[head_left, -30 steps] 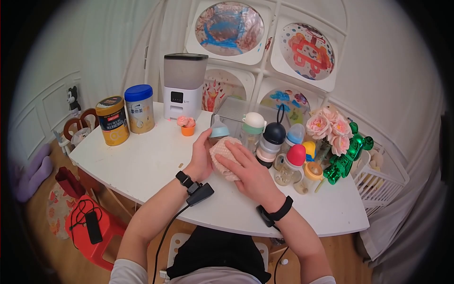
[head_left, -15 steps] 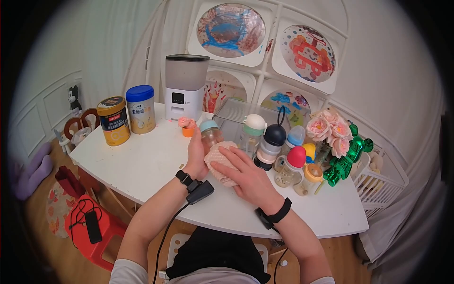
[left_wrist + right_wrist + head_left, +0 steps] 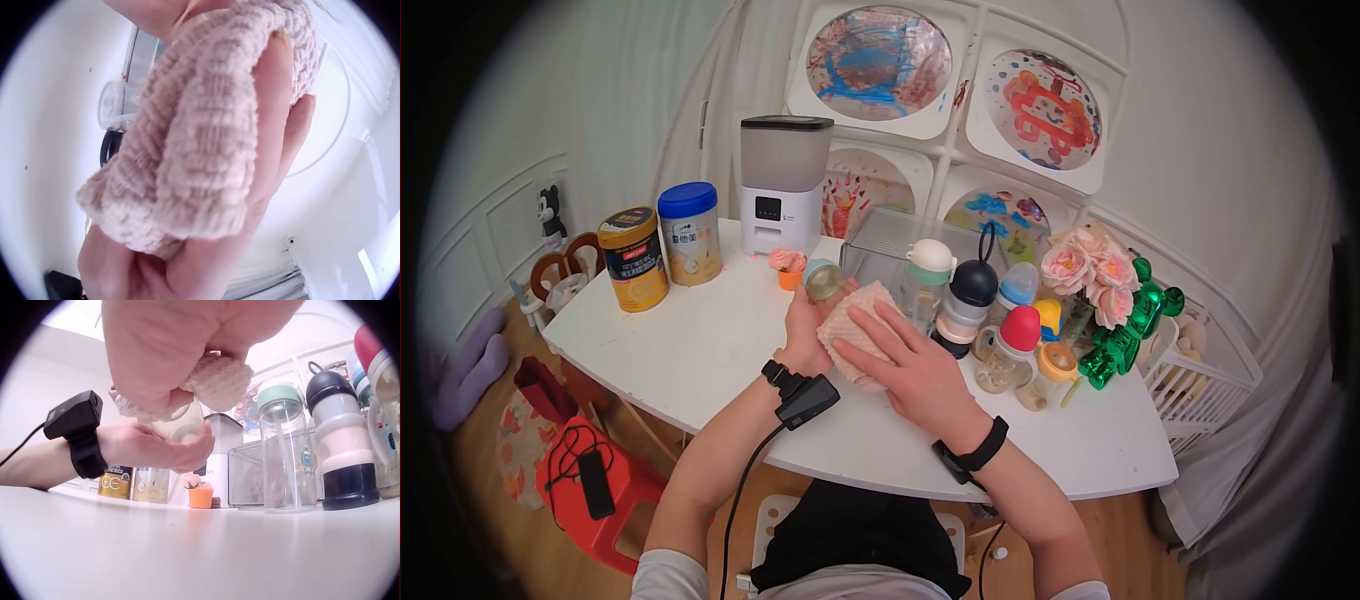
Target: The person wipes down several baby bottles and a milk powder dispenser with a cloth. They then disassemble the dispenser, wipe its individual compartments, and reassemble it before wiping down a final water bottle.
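A clear baby bottle with a pale teal collar [image 3: 825,280] lies tilted in the left hand [image 3: 803,335], whose fingers curl round it from below. The right hand [image 3: 925,375] grips a pink waffle-knit cloth [image 3: 855,335] against the bottle, covering much of it. In the left wrist view the cloth [image 3: 209,137] hangs in folds, with fingers [image 3: 272,112] curled over it. From the right wrist, the bottle [image 3: 182,425] shows between the left hand [image 3: 150,447] and the cloth [image 3: 219,381], held above the white table.
Two formula tins [image 3: 635,262] and a white dispenser [image 3: 783,205] stand at the back left, with an orange flower pot [image 3: 790,278] nearby. To the right are a green-collared bottle [image 3: 925,285], a stacked container [image 3: 968,300], several baby bottles [image 3: 1005,350], flowers [image 3: 1090,270] and a green bear [image 3: 1128,330].
The bottle has turned in the left hand, its top swinging left and towards the person. Both hands and the cloth have moved slightly left.
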A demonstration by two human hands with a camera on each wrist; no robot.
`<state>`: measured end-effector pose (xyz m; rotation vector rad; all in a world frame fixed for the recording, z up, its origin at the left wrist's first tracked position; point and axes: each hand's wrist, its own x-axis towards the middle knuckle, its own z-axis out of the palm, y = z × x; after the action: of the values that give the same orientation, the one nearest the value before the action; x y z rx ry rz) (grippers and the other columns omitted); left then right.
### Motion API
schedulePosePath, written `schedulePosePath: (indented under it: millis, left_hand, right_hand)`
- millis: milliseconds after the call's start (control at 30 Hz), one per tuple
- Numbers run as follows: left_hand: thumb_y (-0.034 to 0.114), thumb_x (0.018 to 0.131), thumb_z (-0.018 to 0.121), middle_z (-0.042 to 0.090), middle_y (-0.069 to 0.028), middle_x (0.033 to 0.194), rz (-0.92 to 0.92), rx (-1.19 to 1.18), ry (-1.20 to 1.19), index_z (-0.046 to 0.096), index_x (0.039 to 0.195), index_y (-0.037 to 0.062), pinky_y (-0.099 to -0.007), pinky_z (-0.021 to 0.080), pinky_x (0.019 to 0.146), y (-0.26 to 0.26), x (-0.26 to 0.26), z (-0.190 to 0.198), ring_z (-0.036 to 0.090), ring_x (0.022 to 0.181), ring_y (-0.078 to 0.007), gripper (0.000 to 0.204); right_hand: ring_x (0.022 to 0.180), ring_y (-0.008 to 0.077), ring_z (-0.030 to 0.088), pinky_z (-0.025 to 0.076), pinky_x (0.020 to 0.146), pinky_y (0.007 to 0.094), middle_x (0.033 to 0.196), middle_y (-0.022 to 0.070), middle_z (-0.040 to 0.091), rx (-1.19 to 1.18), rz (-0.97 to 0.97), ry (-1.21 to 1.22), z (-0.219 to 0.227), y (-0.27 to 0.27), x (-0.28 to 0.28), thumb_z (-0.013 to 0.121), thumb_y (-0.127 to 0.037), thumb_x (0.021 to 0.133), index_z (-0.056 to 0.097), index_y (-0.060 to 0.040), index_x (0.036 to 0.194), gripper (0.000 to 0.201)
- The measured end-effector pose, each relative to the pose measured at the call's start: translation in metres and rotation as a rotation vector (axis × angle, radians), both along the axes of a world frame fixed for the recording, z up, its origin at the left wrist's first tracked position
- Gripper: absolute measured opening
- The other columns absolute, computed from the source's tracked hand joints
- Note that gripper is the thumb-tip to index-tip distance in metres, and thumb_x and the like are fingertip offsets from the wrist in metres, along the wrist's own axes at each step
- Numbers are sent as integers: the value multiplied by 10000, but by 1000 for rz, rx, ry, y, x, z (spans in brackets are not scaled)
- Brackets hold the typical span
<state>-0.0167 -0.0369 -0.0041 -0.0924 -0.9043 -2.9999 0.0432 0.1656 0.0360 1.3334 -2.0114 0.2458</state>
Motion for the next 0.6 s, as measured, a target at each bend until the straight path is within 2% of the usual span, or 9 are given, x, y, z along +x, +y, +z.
schedulePosePath:
  millis: [33, 100, 200, 333, 400, 433, 500, 567, 600]
  left_hand:
    - [600, 1123, 240, 652, -165, 1348, -1, 2, 0, 547, 1443, 79, -484, 531, 1086, -1, 6, 6, 647, 1248, -323, 684]
    - [644, 1091, 326, 642, -178, 1394, -218, -58, 33, 568, 1431, 82, -490, 527, 1091, -3, 24, 24, 648, 1262, -340, 700]
    - [687, 1048, 426, 650, -179, 1384, -253, -52, 85, 570, 1432, 78, -501, 527, 1088, -1, 2, 6, 649, 1260, -350, 735]
    - [668, 1044, 475, 672, -161, 1300, -222, -7, 73, 583, 1387, 79, -497, 534, 1077, 0, 9, 12, 668, 1197, -327, 690]
    - [638, 1054, 493, 670, -136, 1210, -39, 12, 18, 583, 1331, 72, -480, 550, 1057, -9, 1, 10, 676, 1123, -294, 636]
    - [638, 1054, 493, 670, -136, 1210, -41, 8, 19, 583, 1331, 72, -480, 550, 1057, -12, -4, 8, 676, 1123, -294, 636]
    - [618, 1065, 494, 659, -115, 1146, 167, 65, 40, 571, 1306, 89, -448, 560, 1037, -16, -13, 5, 669, 1079, -271, 586]
    - [608, 1068, 500, 659, -113, 1157, 188, 33, 50, 566, 1316, 100, -438, 559, 1037, -12, 1, 19, 666, 1085, -269, 569]
    - [598, 1072, 506, 659, -112, 1168, 211, 3, 55, 561, 1326, 110, -428, 558, 1038, -9, 6, 23, 664, 1091, -268, 553]
  right_hand:
    - [1467, 299, 494, 581, 1007, 380, 1609, 44, 499, -1, -21, 25, 1, -1, 1, 684, 51, 770, 644, -252, 1429, 727]
    - [1470, 296, 490, 581, 1004, 382, 1609, 44, 500, -1, -40, 50, 1, -1, 1, 677, 50, 775, 640, -254, 1436, 729]
    - [1477, 295, 483, 579, 1003, 386, 1611, 46, 497, -2, -71, 74, 1, -4, 1, 670, 45, 782, 633, -255, 1445, 729]
    - [1478, 290, 479, 585, 982, 380, 1607, 44, 500, -21, -73, 58, 1, -3, 1, 668, 40, 779, 639, -257, 1433, 719]
    - [1472, 289, 484, 601, 943, 380, 1602, 41, 504, -28, -74, 69, 1, -1, 1, 678, 28, 771, 647, -255, 1416, 705]
    - [1402, 283, 549, 613, 887, 378, 1552, 41, 552, -19, -71, -11, 0, 3, 3, 683, 16, 759, 661, -251, 1386, 682]
    - [1332, 276, 614, 625, 831, 376, 1501, 40, 600, -16, -71, -85, -5, 10, 3, 687, 3, 746, 674, -247, 1356, 660]
    - [1128, 275, 717, 625, 745, 383, 1364, 37, 689, -54, -124, -270, -13, 14, -3, 672, -9, 726, 694, -217, 1305, 615]
    - [1128, 275, 717, 625, 745, 383, 1364, 37, 689, -59, -128, -266, -12, 14, -4, 672, -9, 726, 694, -217, 1305, 615]
